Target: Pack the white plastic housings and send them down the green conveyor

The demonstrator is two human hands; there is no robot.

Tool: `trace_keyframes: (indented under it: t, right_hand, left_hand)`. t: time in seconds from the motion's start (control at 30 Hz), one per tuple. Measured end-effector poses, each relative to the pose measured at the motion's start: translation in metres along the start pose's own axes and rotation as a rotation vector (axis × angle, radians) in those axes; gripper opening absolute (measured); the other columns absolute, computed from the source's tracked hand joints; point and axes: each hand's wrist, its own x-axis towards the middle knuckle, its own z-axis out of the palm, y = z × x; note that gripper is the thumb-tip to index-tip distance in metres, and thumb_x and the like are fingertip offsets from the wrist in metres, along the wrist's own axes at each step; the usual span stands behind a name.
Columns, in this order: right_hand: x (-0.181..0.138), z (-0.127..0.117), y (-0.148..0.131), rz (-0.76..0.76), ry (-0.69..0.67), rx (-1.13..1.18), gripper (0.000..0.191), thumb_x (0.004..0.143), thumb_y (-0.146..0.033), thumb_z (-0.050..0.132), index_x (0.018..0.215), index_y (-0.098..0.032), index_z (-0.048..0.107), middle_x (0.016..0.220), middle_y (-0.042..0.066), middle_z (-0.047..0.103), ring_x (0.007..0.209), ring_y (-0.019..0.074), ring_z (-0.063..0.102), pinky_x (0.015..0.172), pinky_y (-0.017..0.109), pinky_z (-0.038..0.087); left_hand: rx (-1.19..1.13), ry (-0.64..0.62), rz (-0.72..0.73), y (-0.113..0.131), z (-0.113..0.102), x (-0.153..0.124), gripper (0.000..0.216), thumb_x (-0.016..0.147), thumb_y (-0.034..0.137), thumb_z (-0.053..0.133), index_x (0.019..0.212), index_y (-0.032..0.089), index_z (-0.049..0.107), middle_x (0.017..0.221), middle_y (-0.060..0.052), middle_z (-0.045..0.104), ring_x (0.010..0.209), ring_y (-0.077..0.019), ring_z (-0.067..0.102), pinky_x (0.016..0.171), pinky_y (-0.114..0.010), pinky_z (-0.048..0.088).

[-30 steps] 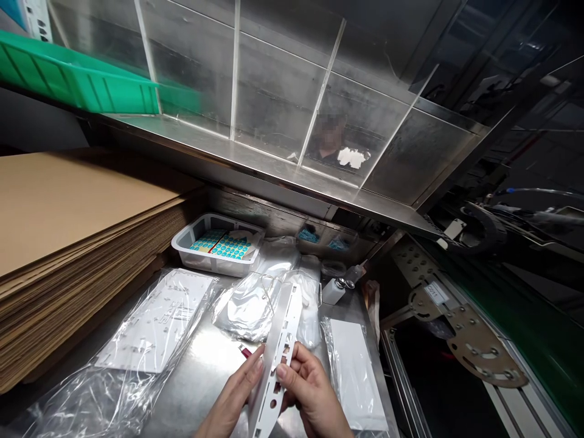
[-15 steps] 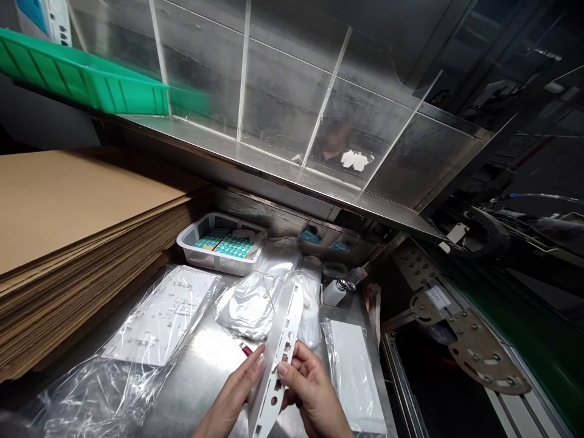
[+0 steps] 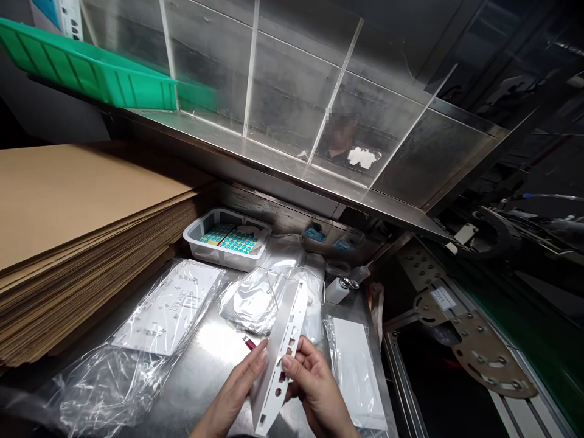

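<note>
A thin white panel [image 3: 285,353], with round and square cut-outs along its narrow edge, stands tilted on edge between my hands above the metal tabletop. My left hand [image 3: 239,380] presses its closed fingers along the panel's left face. On the other side my right hand [image 3: 314,383] grips the edge strip, thumb on the cut-outs and fingers curled behind. Just beyond my left fingertips lies a small dark red thing [image 3: 249,344] with a metal end, partly hidden. Behind the panel are clear plastic bags [image 3: 249,304].
A tall stack of cardboard [image 3: 91,207] rises at left. Bagged white panels [image 3: 171,307] lie left and a bagged white piece [image 3: 358,371] right. A plastic bin [image 3: 228,252] of blue stickers, a white bottle [image 3: 336,291] and a green crate [image 3: 100,73] stand farther back. Machinery [image 3: 493,359] borders the right.
The view has shifted slightly, so most things appear a little to the right. Both hands keep their hold on the panel, with little visible change in grip.
</note>
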Motion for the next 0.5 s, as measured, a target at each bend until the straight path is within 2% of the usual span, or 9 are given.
trace_keyframes:
  t: [0.13, 0.23, 0.33, 0.4, 0.43, 0.5]
  right_hand:
    - [-0.001, 0.002, 0.0, 0.008, -0.006, 0.006, 0.035, 0.075, -0.033, 0.069, 0.102, -0.013, 0.059, 0.071, 0.002, 0.057, 0.056, 0.0081, 0.054, 0.046, 0.016, 0.046]
    - [-0.002, 0.002, 0.005, 0.001, -0.014, -0.011, 0.032, 0.076, -0.032, 0.068, 0.101, -0.014, 0.059, 0.071, 0.002, 0.058, 0.055, 0.0075, 0.053, 0.046, 0.015, 0.044]
    - [0.01, -0.01, 0.014, 0.022, -0.048, -0.122, 0.032, 0.078, -0.04, 0.064, 0.095, -0.014, 0.06, 0.067, 0.002, 0.058, 0.053, 0.0098, 0.054, 0.044, 0.018, 0.044]
    - [0.031, -0.03, 0.016, 0.01, -0.028, -0.319, 0.037, 0.082, -0.048, 0.054, 0.085, -0.012, 0.06, 0.064, 0.004, 0.059, 0.053, 0.0137, 0.056, 0.044, 0.023, 0.046]
    - [0.046, -0.044, 0.015, -0.047, 0.038, -0.492, 0.038, 0.085, -0.049, 0.048, 0.081, -0.013, 0.06, 0.065, 0.005, 0.059, 0.056, 0.0155, 0.058, 0.046, 0.025, 0.047]
    - [0.079, -0.074, 0.011, -0.237, 0.268, -0.907, 0.033, 0.088, -0.042, 0.043, 0.081, -0.015, 0.06, 0.075, 0.007, 0.062, 0.069, 0.0186, 0.06, 0.059, 0.03, 0.049]
  left_hand:
    - [-0.007, -0.063, 0.033, -0.003, -0.002, -0.004, 0.082, 0.076, 0.059, 0.051, 0.142, 0.024, 0.018, 0.145, -0.008, 0.033, 0.131, -0.0309, 0.031, 0.105, -0.045, 0.03]
    - [0.012, -0.182, 0.069, -0.006, -0.006, -0.006, 0.097, 0.071, 0.053, 0.062, 0.143, 0.028, 0.0, 0.151, -0.006, 0.018, 0.135, -0.0309, 0.021, 0.107, -0.047, 0.024]
    - [-0.024, -0.216, 0.04, -0.005, -0.014, -0.007, 0.104, 0.069, 0.046, 0.065, 0.142, 0.029, -0.008, 0.151, -0.006, 0.019, 0.135, -0.0333, 0.02, 0.109, -0.05, 0.017]
    - [-0.059, -0.169, 0.0, -0.007, -0.021, -0.009, 0.1, 0.07, 0.047, 0.063, 0.143, 0.029, -0.003, 0.147, -0.006, 0.029, 0.135, -0.0342, 0.02, 0.11, -0.052, 0.011]
    - [-0.065, -0.132, -0.019, -0.01, -0.025, -0.01, 0.096, 0.069, 0.049, 0.062, 0.143, 0.029, 0.003, 0.145, -0.006, 0.033, 0.135, -0.0339, 0.019, 0.11, -0.051, 0.008]
    - [-0.078, -0.058, -0.049, -0.02, -0.034, -0.014, 0.09, 0.069, 0.052, 0.06, 0.142, 0.029, 0.014, 0.142, -0.007, 0.038, 0.137, -0.0329, 0.014, 0.111, -0.051, 0.006]
